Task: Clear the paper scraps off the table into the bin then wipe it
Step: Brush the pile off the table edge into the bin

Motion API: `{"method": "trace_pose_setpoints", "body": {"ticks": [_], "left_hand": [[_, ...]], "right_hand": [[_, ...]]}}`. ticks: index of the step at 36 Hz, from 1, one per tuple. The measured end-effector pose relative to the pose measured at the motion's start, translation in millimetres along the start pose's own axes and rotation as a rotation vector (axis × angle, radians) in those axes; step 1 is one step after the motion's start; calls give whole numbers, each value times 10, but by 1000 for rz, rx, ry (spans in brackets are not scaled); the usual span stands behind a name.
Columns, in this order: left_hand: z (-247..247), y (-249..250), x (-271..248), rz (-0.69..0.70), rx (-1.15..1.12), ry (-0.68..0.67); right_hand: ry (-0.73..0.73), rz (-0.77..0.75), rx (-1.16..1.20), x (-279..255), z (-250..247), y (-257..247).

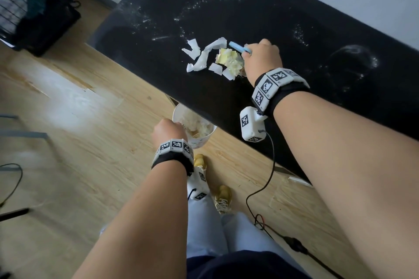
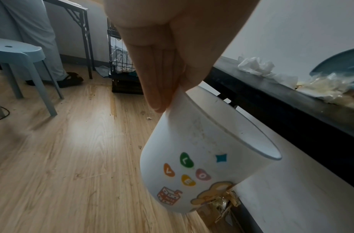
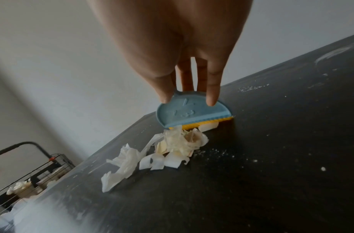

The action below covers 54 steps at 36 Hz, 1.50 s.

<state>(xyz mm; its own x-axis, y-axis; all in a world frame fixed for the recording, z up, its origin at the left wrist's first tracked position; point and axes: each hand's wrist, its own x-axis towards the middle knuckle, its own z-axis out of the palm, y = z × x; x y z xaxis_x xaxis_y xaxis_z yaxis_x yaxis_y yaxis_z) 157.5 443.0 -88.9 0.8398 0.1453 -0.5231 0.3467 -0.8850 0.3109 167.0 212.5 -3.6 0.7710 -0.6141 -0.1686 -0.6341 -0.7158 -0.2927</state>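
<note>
White and yellowish paper scraps [image 1: 213, 58] [image 3: 162, 151] lie in a loose heap on the black table [image 1: 249, 6] [image 3: 271, 157], a short way in from its near edge. My right hand [image 1: 260, 56] [image 3: 189, 96] holds a small blue scraper [image 3: 192, 113] [image 1: 240, 47] with a yellow edge, standing on the table right behind the heap. My left hand [image 1: 169, 130] [image 2: 168, 94] pinches the rim of a small white bin [image 1: 195, 129] [image 2: 202, 157] with stickers, holding it tilted just below the table's near edge. Scraps lie inside the bin.
White crumbs and smears [image 1: 204, 4] streak the tabletop. A black wire rack [image 1: 29, 13] [image 2: 122, 63] stands on the wooden floor to the left, beside a blue stool [image 2: 18, 53]. A cable [image 1: 269, 176] hangs from my right wrist near my feet.
</note>
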Motion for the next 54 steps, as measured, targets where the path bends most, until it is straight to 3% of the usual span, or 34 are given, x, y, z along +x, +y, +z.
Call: {"method": "trace_pose_setpoints", "body": {"ticks": [19, 28, 50, 54], "left_hand": [[6, -41, -155, 52, -60, 38], [36, -43, -192, 63, -63, 56], [-46, -68, -155, 50, -89, 69], [-81, -75, -157, 58, -98, 72]], "right_hand": [[-137, -61, 125, -793, 13, -125], [-71, -26, 36, -857, -112, -27], [-293, -207, 102, -1089, 47, -345], [-274, -240, 126, -1077, 0, -373]]}}
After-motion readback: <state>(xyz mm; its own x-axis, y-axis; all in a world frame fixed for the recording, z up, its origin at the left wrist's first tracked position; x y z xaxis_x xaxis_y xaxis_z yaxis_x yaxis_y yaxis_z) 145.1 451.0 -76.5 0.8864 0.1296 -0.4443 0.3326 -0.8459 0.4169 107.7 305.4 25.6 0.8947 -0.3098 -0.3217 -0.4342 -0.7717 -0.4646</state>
